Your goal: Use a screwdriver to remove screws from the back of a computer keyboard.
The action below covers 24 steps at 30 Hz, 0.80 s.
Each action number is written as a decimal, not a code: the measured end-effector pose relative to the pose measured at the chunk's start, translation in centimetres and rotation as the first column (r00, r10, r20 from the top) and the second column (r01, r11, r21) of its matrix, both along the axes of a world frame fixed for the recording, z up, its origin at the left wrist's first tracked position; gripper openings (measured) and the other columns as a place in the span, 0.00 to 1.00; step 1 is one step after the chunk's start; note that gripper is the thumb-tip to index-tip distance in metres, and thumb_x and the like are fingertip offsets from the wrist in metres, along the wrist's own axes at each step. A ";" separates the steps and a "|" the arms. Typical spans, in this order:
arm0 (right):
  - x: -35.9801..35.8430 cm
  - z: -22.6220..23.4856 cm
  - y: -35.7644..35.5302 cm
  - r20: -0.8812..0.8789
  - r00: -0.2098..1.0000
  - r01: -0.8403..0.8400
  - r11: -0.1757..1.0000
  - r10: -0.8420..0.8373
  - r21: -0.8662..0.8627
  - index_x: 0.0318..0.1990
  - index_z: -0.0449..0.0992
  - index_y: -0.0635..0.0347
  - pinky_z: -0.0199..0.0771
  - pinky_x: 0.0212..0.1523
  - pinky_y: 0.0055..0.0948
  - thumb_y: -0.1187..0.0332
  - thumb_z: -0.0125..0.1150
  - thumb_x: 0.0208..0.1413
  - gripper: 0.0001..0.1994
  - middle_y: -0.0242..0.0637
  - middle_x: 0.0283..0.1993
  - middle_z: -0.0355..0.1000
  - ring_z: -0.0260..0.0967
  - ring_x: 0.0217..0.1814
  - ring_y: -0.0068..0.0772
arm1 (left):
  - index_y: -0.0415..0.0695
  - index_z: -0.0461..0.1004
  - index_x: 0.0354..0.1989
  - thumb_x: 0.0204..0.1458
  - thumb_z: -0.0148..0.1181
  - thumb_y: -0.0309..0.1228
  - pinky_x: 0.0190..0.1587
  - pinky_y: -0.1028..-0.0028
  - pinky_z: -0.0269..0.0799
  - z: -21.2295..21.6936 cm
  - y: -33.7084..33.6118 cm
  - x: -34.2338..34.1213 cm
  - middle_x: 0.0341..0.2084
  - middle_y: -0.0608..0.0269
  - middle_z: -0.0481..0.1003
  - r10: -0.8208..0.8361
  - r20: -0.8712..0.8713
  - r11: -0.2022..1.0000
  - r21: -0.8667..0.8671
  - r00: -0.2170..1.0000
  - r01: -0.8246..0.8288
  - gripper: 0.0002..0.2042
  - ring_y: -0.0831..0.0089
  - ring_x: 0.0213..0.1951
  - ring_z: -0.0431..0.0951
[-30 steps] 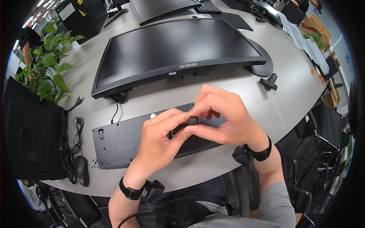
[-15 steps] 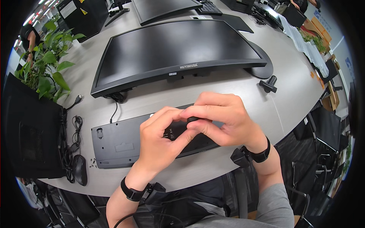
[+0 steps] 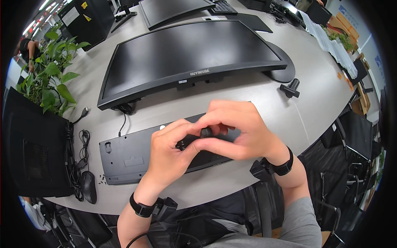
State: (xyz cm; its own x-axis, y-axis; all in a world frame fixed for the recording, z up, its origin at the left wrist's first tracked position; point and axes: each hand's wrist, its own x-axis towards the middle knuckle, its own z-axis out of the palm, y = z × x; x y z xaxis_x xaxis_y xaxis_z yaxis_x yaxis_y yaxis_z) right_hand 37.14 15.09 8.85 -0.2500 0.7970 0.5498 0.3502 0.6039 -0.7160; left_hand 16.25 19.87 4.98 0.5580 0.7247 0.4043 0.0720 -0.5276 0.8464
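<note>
Near the front edge of the bench (image 3: 215, 182), a black keyboard (image 3: 133, 162) lies underside up, and two bare hands meet above its middle. Between them is a dark tool (image 3: 206, 132), its ridged round end facing up; the rest of it is hidden. The left hand (image 3: 167, 153) is partly curled, thumb and forefinger reaching toward that end — what its grip has hold of, I cannot tell. The right hand (image 3: 248, 130) makes a loose loop, forefinger above the round end and thumb below, with a gap showing; whether its grip bears on the tool, I cannot tell.

Just off the keyboard's left front corner, small dark bits (image 3: 102, 179) lie scattered, and beside them a black mouse (image 3: 88, 187) rests close to the bench's left front edge. Beyond the keyboard — toward the bench's far edge — stands a wide black monitor (image 3: 190, 49).
</note>
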 end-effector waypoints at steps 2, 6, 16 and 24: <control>0.0 0.0 0.1 0.007 1.000 -0.020 0.999 0.019 0.038 0.48 0.87 0.60 0.64 0.26 0.28 0.77 0.75 0.54 0.13 0.35 0.30 0.74 0.68 0.26 0.29 | 0.41 0.85 0.44 0.52 0.76 0.23 0.38 0.70 0.77 0.1 0.0 -0.2 0.33 0.61 0.83 -0.001 0.006 1.000 -0.006 1.000 0.001 0.11 0.67 0.35 0.84; 0.2 0.3 0.2 0.060 0.998 -0.010 0.999 0.007 0.051 0.49 0.86 0.62 0.65 0.27 0.29 0.81 0.70 0.57 0.13 0.37 0.31 0.75 0.69 0.27 0.32 | 0.39 0.84 0.43 0.53 0.76 0.24 0.38 0.70 0.78 0.0 -0.1 -0.1 0.35 0.59 0.84 0.011 0.042 1.000 -0.006 0.999 -0.011 0.11 0.65 0.35 0.85; -0.1 0.7 -0.2 0.085 0.996 0.000 1.000 -0.001 0.018 0.44 0.83 0.67 0.65 0.27 0.26 0.82 0.70 0.55 0.09 0.37 0.30 0.74 0.67 0.26 0.28 | 0.40 0.86 0.47 0.54 0.77 0.25 0.38 0.70 0.78 -0.6 -0.5 -0.3 0.35 0.59 0.84 -0.023 0.094 0.999 -0.024 0.995 0.026 0.12 0.66 0.35 0.84; 0.3 0.5 -0.5 0.099 0.995 0.007 1.000 -0.005 -0.018 0.44 0.83 0.65 0.62 0.26 0.25 0.82 0.72 0.53 0.10 0.35 0.29 0.74 0.65 0.25 0.26 | 0.41 0.85 0.49 0.58 0.73 0.25 0.38 0.68 0.77 -0.8 -0.4 -0.1 0.37 0.58 0.84 -0.071 0.121 0.995 -0.061 0.990 0.079 0.11 0.63 0.36 0.84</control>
